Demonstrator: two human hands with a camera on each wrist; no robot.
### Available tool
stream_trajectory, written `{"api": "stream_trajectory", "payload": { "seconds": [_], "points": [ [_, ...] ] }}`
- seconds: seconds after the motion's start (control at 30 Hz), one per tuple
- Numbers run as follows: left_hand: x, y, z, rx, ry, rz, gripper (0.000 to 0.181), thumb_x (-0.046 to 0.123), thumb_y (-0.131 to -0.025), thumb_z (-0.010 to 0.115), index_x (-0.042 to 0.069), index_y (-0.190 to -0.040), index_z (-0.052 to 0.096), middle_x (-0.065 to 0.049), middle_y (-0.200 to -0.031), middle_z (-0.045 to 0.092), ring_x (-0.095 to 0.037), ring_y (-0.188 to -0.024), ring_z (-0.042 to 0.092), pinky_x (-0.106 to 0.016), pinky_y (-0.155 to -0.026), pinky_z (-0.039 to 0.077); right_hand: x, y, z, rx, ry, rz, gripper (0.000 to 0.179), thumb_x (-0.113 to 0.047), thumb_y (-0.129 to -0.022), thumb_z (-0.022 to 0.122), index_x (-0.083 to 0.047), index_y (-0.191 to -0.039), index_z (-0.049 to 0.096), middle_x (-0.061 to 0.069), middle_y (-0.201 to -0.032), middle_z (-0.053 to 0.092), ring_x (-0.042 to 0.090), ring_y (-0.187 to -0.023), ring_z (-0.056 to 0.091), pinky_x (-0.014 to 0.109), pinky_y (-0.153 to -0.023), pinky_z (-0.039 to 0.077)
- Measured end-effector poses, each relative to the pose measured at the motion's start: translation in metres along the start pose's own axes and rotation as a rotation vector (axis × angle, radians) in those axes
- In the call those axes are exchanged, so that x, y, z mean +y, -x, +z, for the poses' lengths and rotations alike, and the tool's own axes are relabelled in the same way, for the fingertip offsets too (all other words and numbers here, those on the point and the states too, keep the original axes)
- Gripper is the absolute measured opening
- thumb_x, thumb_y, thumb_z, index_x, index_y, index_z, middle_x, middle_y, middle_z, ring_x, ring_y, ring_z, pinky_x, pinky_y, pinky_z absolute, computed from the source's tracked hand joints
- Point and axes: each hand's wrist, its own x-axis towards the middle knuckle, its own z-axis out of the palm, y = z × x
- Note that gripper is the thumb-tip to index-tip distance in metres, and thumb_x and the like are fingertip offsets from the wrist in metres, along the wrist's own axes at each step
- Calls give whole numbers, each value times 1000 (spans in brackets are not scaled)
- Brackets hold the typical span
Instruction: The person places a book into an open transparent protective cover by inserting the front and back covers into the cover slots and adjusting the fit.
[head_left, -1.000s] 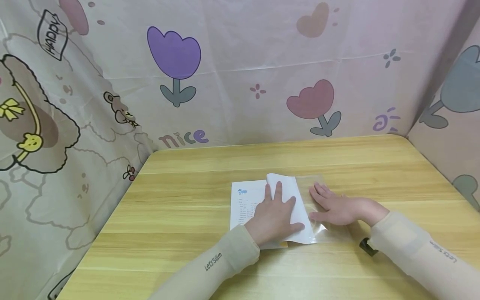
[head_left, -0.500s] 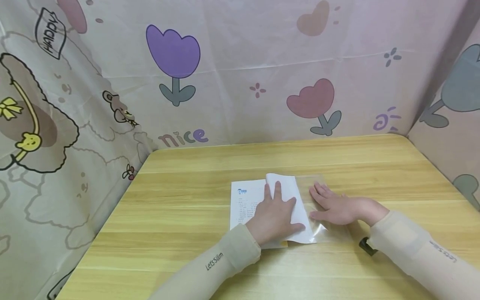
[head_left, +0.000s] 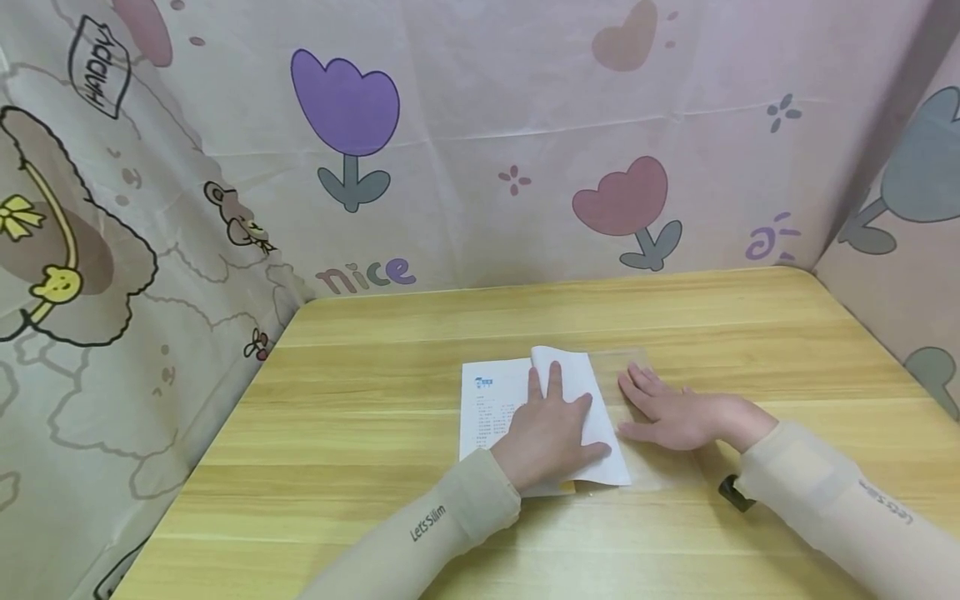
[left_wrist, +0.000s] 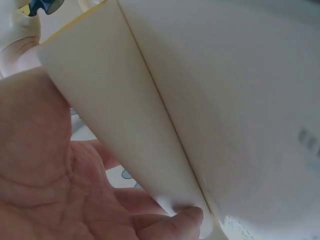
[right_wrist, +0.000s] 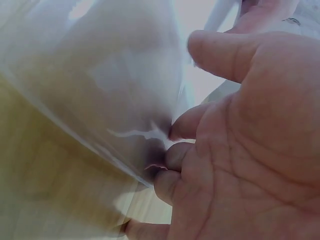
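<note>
A booklet (head_left: 491, 392) with blue and grey print lies on the table, a white leaf (head_left: 573, 371) turned over its right part. My left hand (head_left: 547, 442) rests on that leaf with fingers spread and thumb out to the right. The left wrist view shows the pale leaf (left_wrist: 95, 90) close to the palm, with a fingertip at its lower end. To the right, a clear plastic sheet (head_left: 656, 471) sticks out from under the leaf. My right hand (head_left: 675, 417) lies on this sheet, its fingers pointing up and left. In the right wrist view, fingertips touch the shiny plastic (right_wrist: 100, 100).
Everything lies on a light wood-grain table (head_left: 375, 375). A patterned cloth (head_left: 480, 125) hangs behind it and along both sides. A small dark object (head_left: 737, 493) shows beneath the right sleeve. Yellow (head_left: 568, 487) shows at the booklet's lower edge.
The bright glare on the plastic sheet beside the right hand has faded, and its lower edge lies slightly differently. Both hands stay in nearly the same place.
</note>
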Motion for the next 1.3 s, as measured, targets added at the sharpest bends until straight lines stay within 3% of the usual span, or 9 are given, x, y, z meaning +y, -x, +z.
{"api": "stream_trajectory", "payload": {
  "seconds": [0.2,0.47,0.83,1.03,1.13,1.3],
  "points": [
    [2,-1,1,4,-25,-7,71,66,-97,68,31,-157,56,-21,-178,24,-52,-161,27,-50,-96,64,17,-6,7,14,1,-32,104,-68,-105,49,3,-170,10,34,-175,-8,58,-161,-1,92,-112,1],
    [5,-1,2,14,-57,-6,71,68,-97,67,33,-157,56,-20,-178,25,-52,-162,27,-48,-96,65,2,0,4,13,1,-9,104,-62,-105,57,8,-168,11,36,-175,-6,60,-161,0,92,-113,4],
    [7,0,2,25,-66,9,71,69,-100,61,33,-160,52,-18,-179,24,-50,-162,27,-47,-94,65,-1,2,6,43,24,-8,106,-63,-104,58,8,-168,13,36,-175,-4,60,-161,3,93,-112,7],
    [-2,4,-3,36,28,40,69,65,-104,57,28,-162,48,-12,-180,22,-46,-164,25,-53,-96,64,-7,5,4,39,29,11,103,-59,-105,58,8,-168,13,35,-176,-5,58,-162,3,92,-113,8],
    [-11,5,-4,34,111,51,70,61,-104,59,25,-162,47,-8,-181,22,-41,-165,26,-58,-103,60,-5,4,6,43,38,18,104,-62,-105,57,6,-169,11,32,-177,-6,56,-163,2,91,-114,9],
    [-28,6,-8,66,218,95,66,50,-106,63,16,-160,49,-10,-178,31,-33,-157,45,-57,-109,57,-5,4,6,48,43,24,104,-63,-105,57,5,-170,11,32,-177,-6,55,-164,2,91,-115,8]
  ]
}}
